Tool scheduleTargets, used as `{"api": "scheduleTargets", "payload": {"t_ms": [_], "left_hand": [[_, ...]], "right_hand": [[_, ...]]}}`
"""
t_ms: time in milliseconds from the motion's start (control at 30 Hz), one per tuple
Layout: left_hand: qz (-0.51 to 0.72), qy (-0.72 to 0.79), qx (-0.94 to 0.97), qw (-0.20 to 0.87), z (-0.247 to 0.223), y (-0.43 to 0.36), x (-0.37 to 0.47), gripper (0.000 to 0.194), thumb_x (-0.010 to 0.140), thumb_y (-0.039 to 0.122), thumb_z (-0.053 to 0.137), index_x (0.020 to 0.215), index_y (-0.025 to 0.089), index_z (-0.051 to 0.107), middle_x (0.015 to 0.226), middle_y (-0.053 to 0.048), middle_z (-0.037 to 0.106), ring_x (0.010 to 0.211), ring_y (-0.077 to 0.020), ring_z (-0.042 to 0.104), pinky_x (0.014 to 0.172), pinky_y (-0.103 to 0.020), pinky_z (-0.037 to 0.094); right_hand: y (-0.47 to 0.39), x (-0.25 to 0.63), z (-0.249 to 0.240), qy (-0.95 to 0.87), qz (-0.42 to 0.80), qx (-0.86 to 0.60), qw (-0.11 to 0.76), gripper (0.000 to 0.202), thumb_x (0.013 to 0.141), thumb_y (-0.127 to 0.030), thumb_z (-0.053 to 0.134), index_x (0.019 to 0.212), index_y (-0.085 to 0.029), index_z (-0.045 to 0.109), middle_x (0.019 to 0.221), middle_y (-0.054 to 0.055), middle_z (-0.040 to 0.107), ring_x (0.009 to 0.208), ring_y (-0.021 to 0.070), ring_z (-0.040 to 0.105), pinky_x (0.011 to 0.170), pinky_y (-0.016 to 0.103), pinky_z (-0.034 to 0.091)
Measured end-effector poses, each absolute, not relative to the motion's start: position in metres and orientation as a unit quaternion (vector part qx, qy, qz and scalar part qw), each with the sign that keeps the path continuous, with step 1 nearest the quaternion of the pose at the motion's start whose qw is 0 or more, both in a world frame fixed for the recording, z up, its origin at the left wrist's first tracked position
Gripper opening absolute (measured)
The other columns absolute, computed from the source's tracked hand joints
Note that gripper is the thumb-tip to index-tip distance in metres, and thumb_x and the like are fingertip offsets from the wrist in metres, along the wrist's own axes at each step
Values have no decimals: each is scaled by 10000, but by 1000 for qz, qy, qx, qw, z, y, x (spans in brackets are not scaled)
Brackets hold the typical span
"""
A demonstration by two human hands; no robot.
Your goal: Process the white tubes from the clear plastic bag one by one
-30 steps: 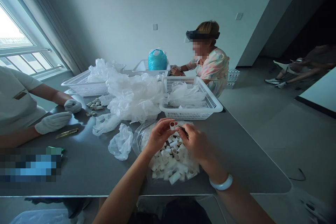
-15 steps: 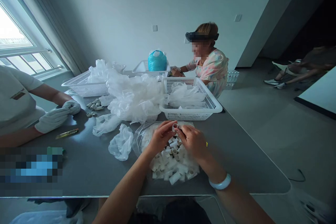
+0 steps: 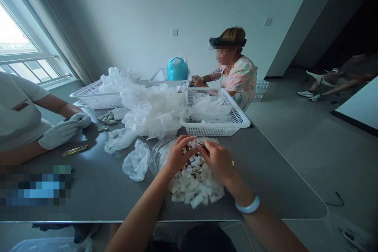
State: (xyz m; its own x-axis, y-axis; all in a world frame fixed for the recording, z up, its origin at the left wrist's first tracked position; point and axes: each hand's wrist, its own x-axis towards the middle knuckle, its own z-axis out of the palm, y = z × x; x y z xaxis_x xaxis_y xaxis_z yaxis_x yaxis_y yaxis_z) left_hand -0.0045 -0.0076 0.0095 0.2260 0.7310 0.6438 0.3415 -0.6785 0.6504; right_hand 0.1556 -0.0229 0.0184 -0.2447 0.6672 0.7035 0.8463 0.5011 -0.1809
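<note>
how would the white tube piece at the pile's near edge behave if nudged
The white tube piece would probably roll, lying on its rounded side. It's likely light, as neighbouring pieces show hollow ends, and probably stiff, since those openings look round.

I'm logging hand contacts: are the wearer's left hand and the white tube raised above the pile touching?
Touching. The head view shows the left hand gripping the white tube, with no gap visible between them.

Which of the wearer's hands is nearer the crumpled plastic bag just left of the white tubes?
Left. The left hand is to the right of the crumpled plastic bag, not touching it; the right hand is farther that way.
</note>
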Motion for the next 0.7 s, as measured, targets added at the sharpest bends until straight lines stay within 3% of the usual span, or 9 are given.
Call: {"api": "scheduleTargets", "payload": {"t_ms": [133,333,433,567,700], "left_hand": [[517,352,753,207,10,-9,-2,250,804,225,607,1052,197,611,953,-47,599,587,-58,520,552,-182,480],[526,319,741,269,10,-11,-4,280,845,221,544,1120,209,596,1043,-83,579,743,-108,604,615,-207,516],[534,337,739,235,9,-9,-5,231,837,230,562,1058,201,626,974,-72,601,732,-113,607,589,-201,508],[526,350,759,160,6,-6,-5,210,831,210,568,1029,204,636,940,-63,622,845,-146,617,699,-247,521],[527,360,754,157,3,-7,-3,172,821,204,573,981,192,636,947,-69,644,858,-150,633,707,-255,525]], "right_hand": [[-23,155,19,-780,-122,-488,373,559,950,-510,198,607,-182,493,529,17,552,510,117,532,501,238,251],[-22,156,17,-775,-103,-501,370,532,952,-495,234,613,-182,500,541,15,557,517,113,533,506,234,260],[-23,156,17,-779,-100,-501,363,538,953,-492,220,619,-184,507,549,18,561,522,117,532,505,240,258],[-24,154,17,-784,-99,-499,356,546,950,-505,212,622,-189,513,544,16,568,508,122,534,502,249,266],[-27,152,18,-788,-99,-496,350,551,960,-479,186,635,-191,526,562,20,591,524,127,555,519,256,284]]}}
